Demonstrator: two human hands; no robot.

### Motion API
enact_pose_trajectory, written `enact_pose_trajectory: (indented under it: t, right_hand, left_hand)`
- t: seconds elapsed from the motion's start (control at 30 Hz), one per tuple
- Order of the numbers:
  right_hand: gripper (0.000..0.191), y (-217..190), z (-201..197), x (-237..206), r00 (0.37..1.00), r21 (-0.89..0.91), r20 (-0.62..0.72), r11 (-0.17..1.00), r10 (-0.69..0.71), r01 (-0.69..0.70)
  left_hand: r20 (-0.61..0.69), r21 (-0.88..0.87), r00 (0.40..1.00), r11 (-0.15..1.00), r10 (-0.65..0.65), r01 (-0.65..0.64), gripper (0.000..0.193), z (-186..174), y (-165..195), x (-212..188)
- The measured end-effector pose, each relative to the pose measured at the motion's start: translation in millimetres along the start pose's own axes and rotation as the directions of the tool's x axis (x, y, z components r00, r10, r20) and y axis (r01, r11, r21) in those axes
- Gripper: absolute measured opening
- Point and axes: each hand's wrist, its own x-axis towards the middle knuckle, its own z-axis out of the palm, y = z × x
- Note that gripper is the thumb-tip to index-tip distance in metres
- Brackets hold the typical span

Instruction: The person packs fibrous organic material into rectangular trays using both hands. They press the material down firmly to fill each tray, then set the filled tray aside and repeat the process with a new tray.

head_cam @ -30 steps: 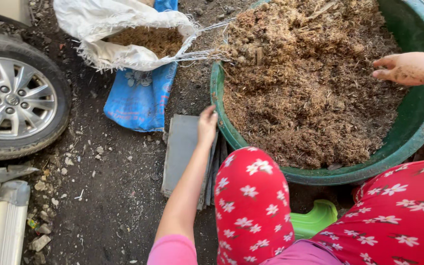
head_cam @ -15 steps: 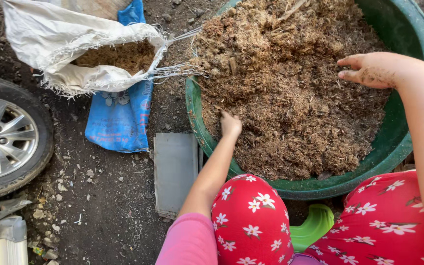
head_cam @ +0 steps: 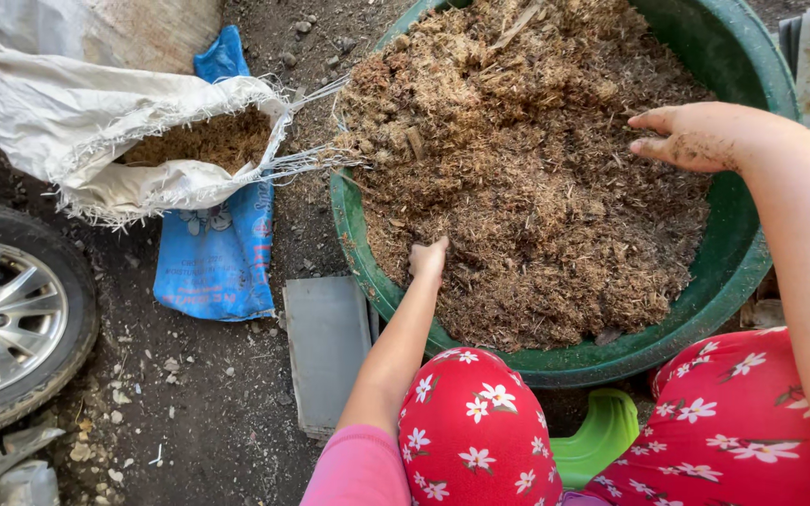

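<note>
The left hand digs its fingers into the brown mulch just inside the green tub's near rim, grip hidden. The right hand hovers flat and empty above the mulch, the far rim close beside it.

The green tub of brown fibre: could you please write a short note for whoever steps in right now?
Left hand: fingers pushed into the brown fibre mix at the near edge of the green tub.
Right hand: open, palm down, just above the mix at the far right, dusted with it.
The tub is heaped full. White sack lies open on the left, some mix inside, on a blue bag.
Done: the tub is filled.
Left: the sack is not emptied.
</note>
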Motion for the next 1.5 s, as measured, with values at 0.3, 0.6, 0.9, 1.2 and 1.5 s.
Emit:
enact_pose_trajectory:
  t: [0.3,0.6,0.9,1.2,1.5]
  right_hand:
    - [0.066,27,3,2,0.998,-0.060,-0.007,0.996,0.058,-0.059]
    - [0.065,32,5,6,0.996,-0.058,-0.093,0.998,-0.004,-0.002]
    - [0.064,54,10,17,0.974,-0.027,-0.218,0.998,-0.060,0.056]
    - [0.061,36,12,17,0.919,-0.233,-0.350,0.967,-0.183,0.104]
    - [0.051,-24,-6,-57,0.926,-0.005,-0.277,0.964,-0.256,0.266]
  left_hand:
    - [0.153,-0.372,0.979,0.909,-0.138,0.186,0.123,-14,1,21]
    - [0.232,-0.561,0.924,0.818,0.305,-0.129,0.111,-36,11,11]
    - [0.099,-0.394,0.936,0.877,0.339,-0.276,0.102,-42,81,-45]
    - [0.148,-0.353,0.897,0.869,0.417,-0.346,0.051,28,217,-167]
    - [0.139,-0.524,0.816,0.741,0.561,-0.420,0.113,69,263,-236]
